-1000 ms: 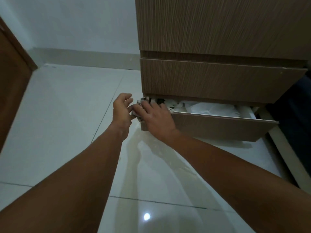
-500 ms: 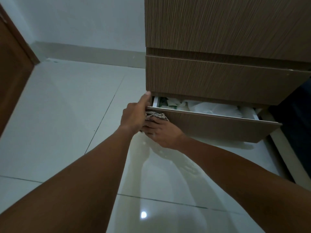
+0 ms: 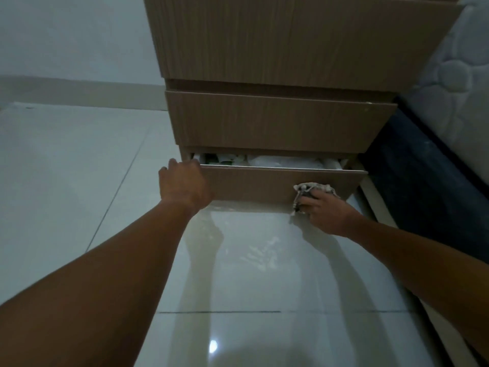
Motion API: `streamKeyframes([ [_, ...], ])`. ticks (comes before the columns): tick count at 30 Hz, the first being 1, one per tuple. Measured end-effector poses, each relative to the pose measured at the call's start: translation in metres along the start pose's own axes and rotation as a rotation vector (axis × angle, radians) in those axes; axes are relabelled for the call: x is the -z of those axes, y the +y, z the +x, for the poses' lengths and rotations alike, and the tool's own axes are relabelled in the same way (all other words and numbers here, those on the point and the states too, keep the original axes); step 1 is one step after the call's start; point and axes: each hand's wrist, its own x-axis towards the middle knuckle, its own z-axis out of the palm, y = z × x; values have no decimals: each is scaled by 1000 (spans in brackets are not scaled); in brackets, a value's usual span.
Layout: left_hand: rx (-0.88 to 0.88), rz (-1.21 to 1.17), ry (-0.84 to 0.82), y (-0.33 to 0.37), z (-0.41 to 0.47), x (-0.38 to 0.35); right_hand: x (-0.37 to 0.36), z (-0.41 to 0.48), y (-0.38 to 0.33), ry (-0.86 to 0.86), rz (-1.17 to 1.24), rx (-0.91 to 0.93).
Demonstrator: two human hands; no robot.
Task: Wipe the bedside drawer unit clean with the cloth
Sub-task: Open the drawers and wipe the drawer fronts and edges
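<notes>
The wood-grain bedside drawer unit stands on the tiled floor with its bottom drawer pulled partly out. White bags or papers fill that drawer. My left hand grips the drawer front's top left corner, fingers hooked over the edge. My right hand presses a crumpled pale cloth against the right part of the drawer front, near its lower edge. The two upper drawers are closed.
Glossy white floor tiles spread below and to the left. A mattress on a dark bed base sits right of the unit. A white wall with a skirting board runs behind.
My right hand has slid the cloth along the bottom drawer front from its left end to its right part. My left hand has shifted onto the drawer's top left corner.
</notes>
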Motion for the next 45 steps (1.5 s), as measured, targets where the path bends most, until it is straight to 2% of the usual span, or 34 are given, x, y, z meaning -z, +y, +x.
streamKeyframes([
  [4, -2, 48, 52, 28, -1, -2, -22, -42, 7, -184, 104, -174],
  [6, -34, 26, 32, 50, -5, -1, -25, -48, 6, -168, 293, -349],
  [8, -76, -13, -19, 75, -8, 1, -26, -49, 7, -79, 490, -561],
  [12, -153, -71, -71, 114, -7, -1, -18, -50, 9, 252, 891, -996],
  [14, -178, -94, -87, 123, -5, -4, -9, -49, 8, 523, 1095, -1195],
  [16, -212, -105, -80, 127, -5, -4, -2, -46, 12, 871, 1193, -1369],
  [17, -225, -107, -71, 128, -6, -4, 0, -43, 16, 998, 1235, -1431],
  [18, -233, -109, -62, 128, -6, -4, 1, -41, 20, 1053, 1288, -1460],
  [19, -235, -111, -60, 128, -6, -4, -1, -39, 23, 1014, 1342, -1440],
  [21, -235, -116, -73, 126, -8, -1, -4, -36, 25, 719, 1353, -1286],
  [23, -244, -112, -77, 122, -7, 2, -4, -31, 20, 458, 1177, -1200],
  [24, -246, -105, -76, 119, -7, 4, -1, -27, 19, 407, 1077, -1206],
  [26, -233, -117, -68, 108, -8, 6, 16, -14, 20, 429, 969, -1195],
  [27, -219, -138, -63, 101, -9, 6, 25, -6, 20, 471, 992, -1170],
  [32, -118, -256, -15, 50, -7, 2, 74, 37, 16, 779, 1225, -948],
  [35, -56, -212, 63, 21, -4, -1, 107, 62, 11, 878, 1406, -1017],
  [39, 88, -284, 163, -7, -6, -10, 125, 86, 9, 847, 1557, -1329],
  [45, 195, -548, 182, -11, -2, -18, 157, 126, -1, 696, 1490, -1294],
])
